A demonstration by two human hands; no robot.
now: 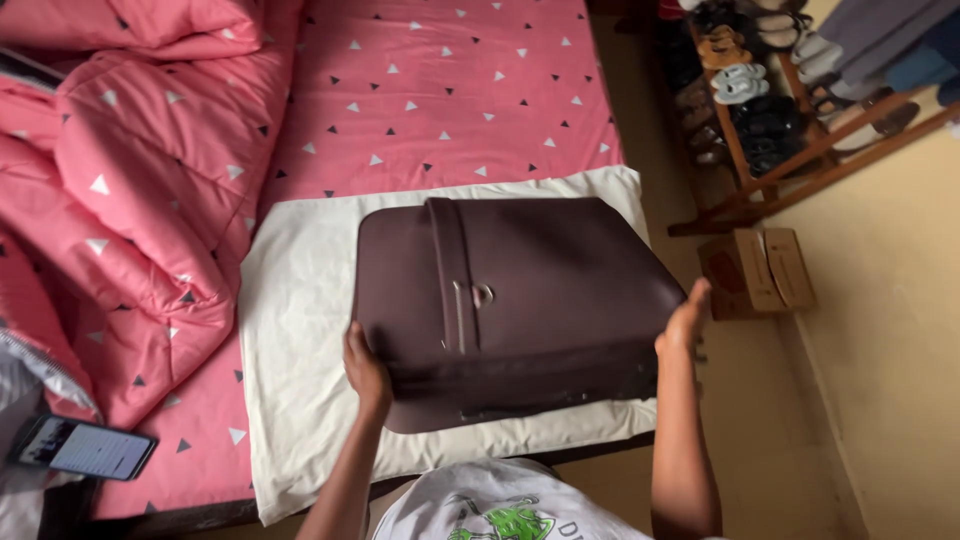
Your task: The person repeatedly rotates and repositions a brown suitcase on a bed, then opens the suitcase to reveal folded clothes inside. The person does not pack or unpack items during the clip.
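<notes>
Both hands, left hand and right hand, grip opposite sides of a brown suitcase lying between them on a white pillow atop the bed.

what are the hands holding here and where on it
Both hands, left hand and right hand, hold a dark brown suitcase by its two sides, near the front edge.

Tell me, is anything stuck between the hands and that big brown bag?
No. The left hand and right hand press straight against the sides of the brown suitcase, which sits on the white pillow. Nothing visible lies between.
</notes>
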